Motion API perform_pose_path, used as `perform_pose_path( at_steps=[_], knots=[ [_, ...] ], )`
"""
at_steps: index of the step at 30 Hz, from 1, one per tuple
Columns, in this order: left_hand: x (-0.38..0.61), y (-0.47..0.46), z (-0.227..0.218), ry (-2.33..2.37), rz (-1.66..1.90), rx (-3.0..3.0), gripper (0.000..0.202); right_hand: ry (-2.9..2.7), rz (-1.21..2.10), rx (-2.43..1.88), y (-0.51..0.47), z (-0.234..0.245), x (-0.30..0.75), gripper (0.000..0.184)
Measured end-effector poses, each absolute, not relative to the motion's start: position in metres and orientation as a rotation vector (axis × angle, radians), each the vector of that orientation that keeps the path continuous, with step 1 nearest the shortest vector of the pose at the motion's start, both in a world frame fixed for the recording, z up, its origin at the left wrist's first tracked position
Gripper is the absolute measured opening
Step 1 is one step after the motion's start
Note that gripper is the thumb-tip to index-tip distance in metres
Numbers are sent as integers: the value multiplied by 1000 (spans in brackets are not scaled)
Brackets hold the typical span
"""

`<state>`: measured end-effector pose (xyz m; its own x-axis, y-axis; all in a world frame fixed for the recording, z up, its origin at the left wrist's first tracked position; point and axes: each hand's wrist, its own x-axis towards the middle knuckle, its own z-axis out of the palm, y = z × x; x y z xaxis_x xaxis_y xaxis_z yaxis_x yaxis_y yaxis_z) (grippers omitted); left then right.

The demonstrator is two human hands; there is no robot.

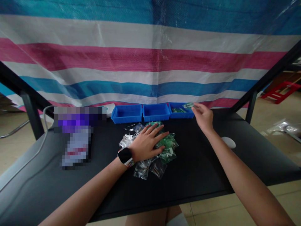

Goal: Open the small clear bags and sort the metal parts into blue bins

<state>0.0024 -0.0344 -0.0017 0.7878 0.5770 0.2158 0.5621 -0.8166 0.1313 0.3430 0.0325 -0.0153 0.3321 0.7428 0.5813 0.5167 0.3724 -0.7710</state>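
Note:
My left hand (147, 142) lies palm down with fingers spread on a pile of small clear plastic bags. Green bags (169, 144) show to the right of its fingers, and bags with thin metal parts (142, 169) lie below and to the left. My right hand (203, 116) pinches a small clear bag with green contents (188, 105) over the right blue bin (180, 115). A few similar green bags (178, 110) rest inside that bin.
The middle blue bin (156, 117) and left blue bin (127, 119) adjoin it along the back edge. A white mouse (228, 142) sits on the black table (199, 175) at right. A pixelated item (77, 144) lies left, near a cable (35, 153). Striped sheeting (150, 59) hangs behind.

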Motion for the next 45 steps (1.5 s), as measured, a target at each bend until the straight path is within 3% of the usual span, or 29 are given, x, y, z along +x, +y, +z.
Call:
perform_pose_path(
  at_steps=[5, 13, 17, 23, 30, 38, 45],
  knots=[
    [3, -34, 0, 929, 345, 2916, 64, -1791, -226, -1427, 19, -11, 332, 27],
    [3, -34, -2, 917, 383, 2913, 64, -1865, -224, -1504, 15, -22, 319, 34],
    [2, -34, -4, 919, 393, 2918, 62, -1764, -232, -1424, 1, -6, 304, 26],
    [3, -34, -4, 911, 412, 2921, 54, -2126, 333, -1144, -36, 13, 268, 9],
    [3, -33, -5, 919, 409, 2905, 54, -2311, 477, -1256, -38, 4, 263, 9],
    [3, -34, -3, 921, 412, 2890, 55, -1917, 1014, -1257, -31, -2, 269, 4],
    [3, -34, -3, 917, 436, 2885, 54, -1520, 1021, -1222, -16, -1, 281, 20]
  ],
)
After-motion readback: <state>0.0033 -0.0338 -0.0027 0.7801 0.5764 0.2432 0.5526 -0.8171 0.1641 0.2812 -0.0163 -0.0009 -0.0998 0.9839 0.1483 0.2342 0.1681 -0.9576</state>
